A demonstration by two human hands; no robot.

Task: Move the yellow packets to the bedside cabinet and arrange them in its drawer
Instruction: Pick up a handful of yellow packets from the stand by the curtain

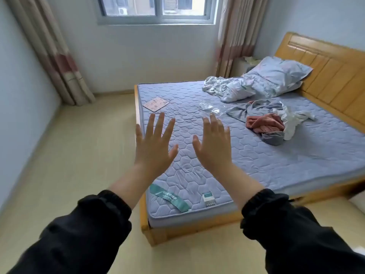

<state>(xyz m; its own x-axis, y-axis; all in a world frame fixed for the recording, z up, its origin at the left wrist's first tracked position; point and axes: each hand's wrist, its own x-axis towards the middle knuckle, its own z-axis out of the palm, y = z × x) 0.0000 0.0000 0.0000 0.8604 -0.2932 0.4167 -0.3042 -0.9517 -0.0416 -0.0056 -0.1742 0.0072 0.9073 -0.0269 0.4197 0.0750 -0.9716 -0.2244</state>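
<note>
Hands first: left hand point(155, 147) and right hand point(215, 149) are both held out flat, fingers straight & spread, holding nothing, above the near corner of the bed point(256, 165). I can't confirm any yellow packets in view. Closest candidate is a pale yellowish crumple point(250, 59) on top of the white cabinet point(240, 70) by the headboard, beside the curtain; too small to tell. On the mattress I see only a pink card point(156, 103), clear plastic point(209, 107), clothes point(265, 123) and a pillow point(278, 73). Handling, my guess: packets will be light, thin, prob. slick film, floppy not stiff. I'd pinch one at a sealed edge w/ thumb & fingers, or stack several and grip across the flat faces. Go easy on squeeze, contents unknown. I can't make out a drawer from here.
</note>
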